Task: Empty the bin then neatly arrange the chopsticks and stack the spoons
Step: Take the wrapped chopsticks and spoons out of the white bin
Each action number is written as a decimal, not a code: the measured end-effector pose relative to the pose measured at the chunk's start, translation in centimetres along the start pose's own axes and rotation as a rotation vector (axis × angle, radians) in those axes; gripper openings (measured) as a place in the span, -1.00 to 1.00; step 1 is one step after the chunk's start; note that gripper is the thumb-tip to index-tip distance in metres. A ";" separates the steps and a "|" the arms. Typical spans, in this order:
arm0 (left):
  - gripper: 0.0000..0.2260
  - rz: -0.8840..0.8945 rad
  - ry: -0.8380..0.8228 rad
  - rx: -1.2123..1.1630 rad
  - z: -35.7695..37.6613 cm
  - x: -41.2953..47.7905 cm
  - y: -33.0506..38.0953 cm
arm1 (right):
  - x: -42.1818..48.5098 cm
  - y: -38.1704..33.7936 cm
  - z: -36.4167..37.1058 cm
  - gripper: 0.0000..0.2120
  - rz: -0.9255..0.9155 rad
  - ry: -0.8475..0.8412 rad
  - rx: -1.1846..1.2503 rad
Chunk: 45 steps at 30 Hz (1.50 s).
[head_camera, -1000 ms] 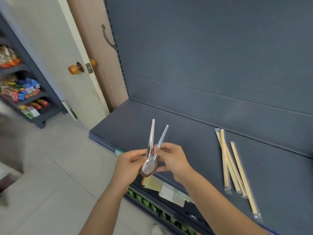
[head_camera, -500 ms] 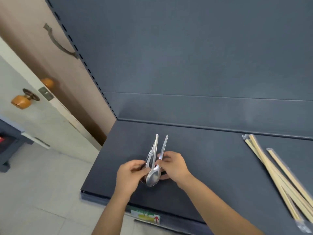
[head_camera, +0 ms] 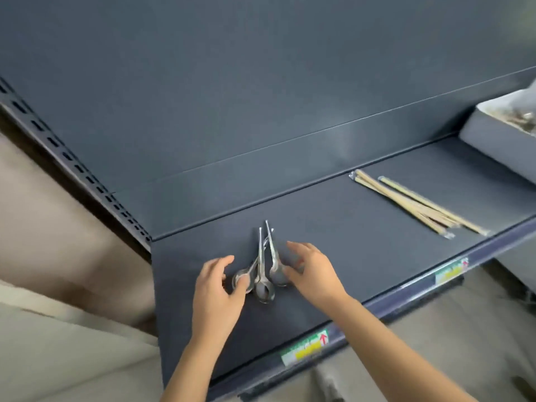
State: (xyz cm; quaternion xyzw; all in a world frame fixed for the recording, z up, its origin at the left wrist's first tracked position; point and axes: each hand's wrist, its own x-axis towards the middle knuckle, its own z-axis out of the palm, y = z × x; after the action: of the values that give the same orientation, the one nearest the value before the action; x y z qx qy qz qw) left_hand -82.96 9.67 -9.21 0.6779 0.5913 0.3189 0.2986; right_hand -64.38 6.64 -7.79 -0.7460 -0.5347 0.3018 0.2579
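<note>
Three spoons lie fanned on the shelf, bowls toward the person and handles meeting at the far tips! The left hand is loose and grips nothing, its thumb touching the leftmost bowl, while the right hand spreads relaxed fingers just beside the rightmost bowl. Off to the right sit the wrapped chopsticks, with the bin beyond them at the edge.

A shop: a dark metal display shelf with a slotted upright and price labels on its near edge.
</note>
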 end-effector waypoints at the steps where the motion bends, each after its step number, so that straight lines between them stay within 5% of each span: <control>1: -0.65 0.052 -0.020 0.010 -0.1 0.1 0.4 | -1.0 0.1 -0.6 -0.53 0.016 0.025 -0.028; 11: -0.21 0.527 -0.301 0.243 3.8 -0.2 16.2 | -11.5 3.3 -16.1 -0.42 0.144 0.369 -0.414; 16: -0.18 0.777 -0.275 0.448 9.8 -4.0 24.5 | -15.1 8.7 -23.7 -0.43 0.217 0.515 -0.478; 30: -0.22 0.716 -0.395 0.377 29.7 -8.5 42.4 | -17.6 25.4 -43.6 -0.38 0.238 0.511 -0.513; 39: -0.25 0.731 -0.367 0.449 42.1 -0.4 48.2 | -7.3 31.1 -50.5 -0.44 0.160 0.406 -0.475; 45: -0.49 0.797 -0.410 0.543 50.0 6.8 52.1 | 1.2 34.8 -55.2 -0.59 0.125 0.303 -0.504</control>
State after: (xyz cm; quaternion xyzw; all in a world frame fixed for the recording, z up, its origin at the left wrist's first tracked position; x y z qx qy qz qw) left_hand -11.18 8.66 1.12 0.9518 0.2781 0.1039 0.0770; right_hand -1.69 -5.90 5.19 -0.8546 -0.5011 0.0600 0.1225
